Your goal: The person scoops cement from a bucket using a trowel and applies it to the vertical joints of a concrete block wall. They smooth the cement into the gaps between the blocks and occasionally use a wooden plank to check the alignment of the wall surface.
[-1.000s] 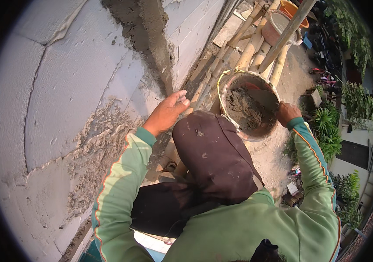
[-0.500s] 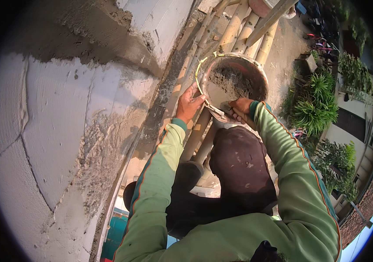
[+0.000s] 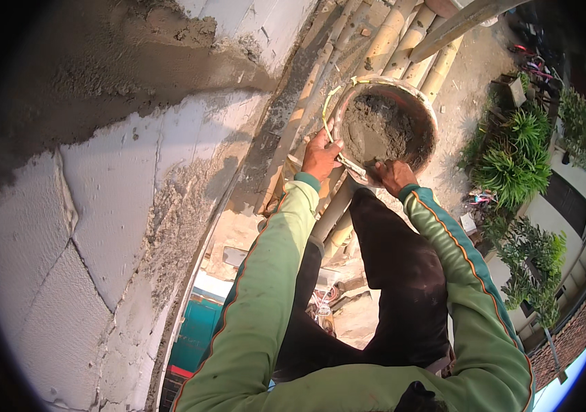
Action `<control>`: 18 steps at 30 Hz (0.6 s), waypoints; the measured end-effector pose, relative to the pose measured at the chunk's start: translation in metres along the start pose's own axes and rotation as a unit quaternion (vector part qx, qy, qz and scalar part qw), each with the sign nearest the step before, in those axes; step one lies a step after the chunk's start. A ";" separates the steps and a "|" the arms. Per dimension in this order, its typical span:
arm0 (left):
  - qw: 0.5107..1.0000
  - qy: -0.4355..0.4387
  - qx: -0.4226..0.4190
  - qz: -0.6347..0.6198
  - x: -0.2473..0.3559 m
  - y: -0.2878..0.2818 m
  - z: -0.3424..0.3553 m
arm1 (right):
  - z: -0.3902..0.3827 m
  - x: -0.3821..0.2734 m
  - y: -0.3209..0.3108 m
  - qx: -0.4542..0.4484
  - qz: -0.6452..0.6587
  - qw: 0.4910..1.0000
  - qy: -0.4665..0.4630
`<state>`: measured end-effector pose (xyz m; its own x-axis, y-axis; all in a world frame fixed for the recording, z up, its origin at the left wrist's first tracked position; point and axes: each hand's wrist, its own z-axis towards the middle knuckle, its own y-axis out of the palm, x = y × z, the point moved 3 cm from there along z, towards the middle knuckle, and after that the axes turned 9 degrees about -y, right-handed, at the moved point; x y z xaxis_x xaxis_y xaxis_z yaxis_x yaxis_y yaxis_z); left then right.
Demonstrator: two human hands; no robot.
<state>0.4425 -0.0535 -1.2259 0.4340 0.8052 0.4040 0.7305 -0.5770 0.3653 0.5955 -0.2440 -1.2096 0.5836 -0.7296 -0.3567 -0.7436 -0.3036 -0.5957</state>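
Observation:
My left hand [image 3: 323,156] grips the left rim of a round bucket [image 3: 427,130], beside its pale yellow loop. The bucket holds wet grey mortar [image 3: 378,123]. My right hand [image 3: 393,175] is closed at the bucket's near edge, on the trowel, which is mostly hidden under the hand and mortar. To the left, a wall of pale blocks [image 3: 107,213] carries a broad band of wet, rough mortar [image 3: 100,69] across its upper part. My dark-trousered legs are below the bucket.
Bamboo poles [image 3: 385,48] run under and beyond the bucket, with a slanting timber [image 3: 457,31] across them at the top. Ground shows through gaps below. Plants [image 3: 519,158], parked bikes and a building with a tiled roof [image 3: 584,312] lie lower down to the right.
My left hand has moved from near the wall onto the bucket rim. My right hand has moved from the bucket's right side to its near edge with the trowel. My legs have shifted apart.

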 end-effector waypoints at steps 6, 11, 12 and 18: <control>0.981 0.069 0.126 0.130 -0.014 -0.011 -0.026 | -0.035 0.006 -0.018 -0.037 0.435 0.898 0.048; 0.960 0.130 0.223 0.109 -0.006 0.005 -0.194 | -0.054 -0.021 -0.048 0.076 0.378 0.922 0.018; 0.960 0.148 0.218 0.090 0.001 0.008 -0.237 | -0.054 -0.039 -0.056 0.116 0.360 0.926 -0.012; 0.742 0.341 0.378 0.436 0.147 0.043 -0.545 | -0.192 -0.228 -0.181 0.021 0.688 0.708 -0.159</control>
<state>0.2501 -0.0345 -0.6934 0.7359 -0.2339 0.6354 0.5284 -0.3882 -0.7550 0.5339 -0.1408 -0.8824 -0.6348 -0.1397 -0.7599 -0.6723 0.5846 0.4542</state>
